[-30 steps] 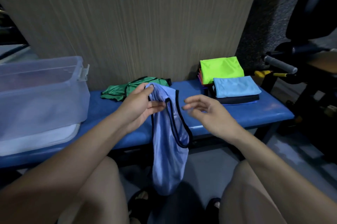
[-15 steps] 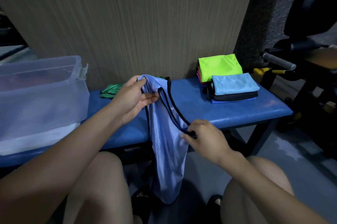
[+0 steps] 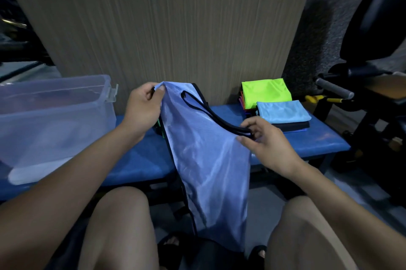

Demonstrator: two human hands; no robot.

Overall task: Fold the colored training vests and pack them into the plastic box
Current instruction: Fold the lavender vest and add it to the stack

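The left hand (image 3: 142, 108) has its fingers curled in, and the thumb and fingers pinch the top corner of a light blue vest (image 3: 208, 160). The right hand (image 3: 265, 146) pinches too: its thumb and fingertips squeeze the black trim (image 3: 211, 114) at the vest's edge, with the other fingers bent loosely above it. The 2 hands are apart, and the vest is pulled between them, with the left hand higher and farther away than the right hand. Below the fingers the rest of the vest hangs down long and loose between the person's 2 bare knees, toward the floor.

Under both hands is a blue bench (image 3: 318, 140). Just behind the left hand's wrist a tiny bit of green cloth (image 3: 158, 122) peeks out past the vest. Out past the left hand, on the same bench, sits a big clear plastic box (image 3: 55, 120) with something pale at its bottom. Out past the right hand, near its fingertips, is a pile of folded vests (image 3: 283, 114): a sky blue one on top in front, a bright yellow-green one (image 3: 265, 92) behind it, and dark ones under them. A wooden wall panel (image 3: 175, 28) stands behind the bench.
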